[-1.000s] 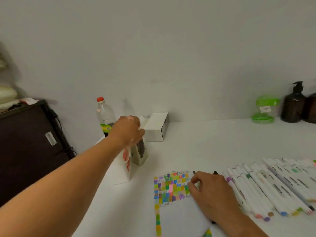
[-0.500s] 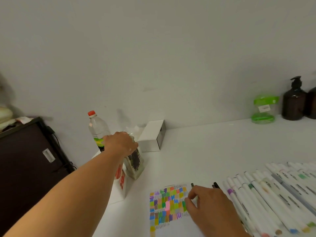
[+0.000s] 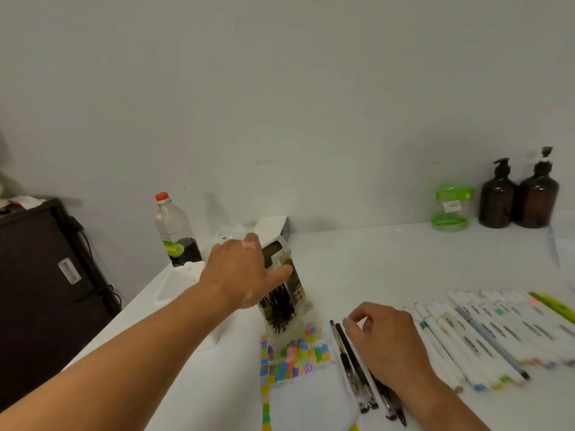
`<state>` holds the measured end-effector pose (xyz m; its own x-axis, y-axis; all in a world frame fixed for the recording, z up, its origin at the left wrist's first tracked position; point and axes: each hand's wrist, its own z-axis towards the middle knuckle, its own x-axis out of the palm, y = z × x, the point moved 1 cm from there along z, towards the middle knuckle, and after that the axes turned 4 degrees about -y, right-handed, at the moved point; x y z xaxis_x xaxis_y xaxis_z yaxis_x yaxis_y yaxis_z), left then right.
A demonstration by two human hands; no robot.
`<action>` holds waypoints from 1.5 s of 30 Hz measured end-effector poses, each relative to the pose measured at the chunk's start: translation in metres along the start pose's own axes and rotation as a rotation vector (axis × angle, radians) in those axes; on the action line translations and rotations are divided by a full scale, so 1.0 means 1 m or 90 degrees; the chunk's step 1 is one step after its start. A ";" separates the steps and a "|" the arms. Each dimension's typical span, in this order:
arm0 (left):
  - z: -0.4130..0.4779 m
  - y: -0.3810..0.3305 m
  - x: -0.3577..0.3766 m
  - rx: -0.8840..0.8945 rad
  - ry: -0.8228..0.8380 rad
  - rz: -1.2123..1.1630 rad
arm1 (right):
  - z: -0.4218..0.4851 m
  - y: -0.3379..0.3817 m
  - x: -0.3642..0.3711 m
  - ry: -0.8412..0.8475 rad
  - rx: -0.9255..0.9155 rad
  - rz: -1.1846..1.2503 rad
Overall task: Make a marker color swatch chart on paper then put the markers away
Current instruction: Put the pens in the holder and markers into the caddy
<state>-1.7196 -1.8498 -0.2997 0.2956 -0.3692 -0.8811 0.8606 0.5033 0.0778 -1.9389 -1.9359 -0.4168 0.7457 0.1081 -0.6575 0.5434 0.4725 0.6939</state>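
My left hand (image 3: 242,272) is shut on a clear marker case (image 3: 284,306) with dark contents, holding it tilted just above the top left corner of the paper (image 3: 311,399). The colour swatch chart (image 3: 295,356) fills the paper's upper part and left edge. My right hand (image 3: 385,340) lies to the right of the chart, fingers curled, thumb and forefinger pinched together over several black pens (image 3: 354,368). What it pinches, if anything, is hidden. A long row of white markers (image 3: 485,334) lies side by side further right.
A red-capped bottle (image 3: 174,231) and a white box (image 3: 273,227) stand behind the case, and a white container (image 3: 180,281) sits near the table's left edge. A green-lidded jar (image 3: 451,206) and two brown pump bottles (image 3: 516,197) line the back right. A black case (image 3: 40,275) stands left of the table.
My left hand has carried the marker case from beside the white container toward me and to the right, up to the paper. My right hand has shifted slightly right, uncovering the black pens.
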 end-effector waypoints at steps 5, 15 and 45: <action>-0.070 -0.030 -0.008 0.067 0.015 -0.015 | 0.006 -0.009 -0.022 -0.075 -0.002 0.100; -0.104 -0.037 0.001 0.010 -0.038 -0.034 | -0.024 -0.010 -0.044 -0.072 -0.030 0.010; -0.152 0.006 0.081 -0.130 0.005 -0.769 | 0.008 0.015 0.019 0.226 -0.040 -0.447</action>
<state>-1.7531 -1.7578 -0.4420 -0.6510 -0.6790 -0.3393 0.4987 -0.0457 -0.8655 -1.9137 -1.9333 -0.4163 0.0620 0.0342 -0.9975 0.8108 0.5811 0.0703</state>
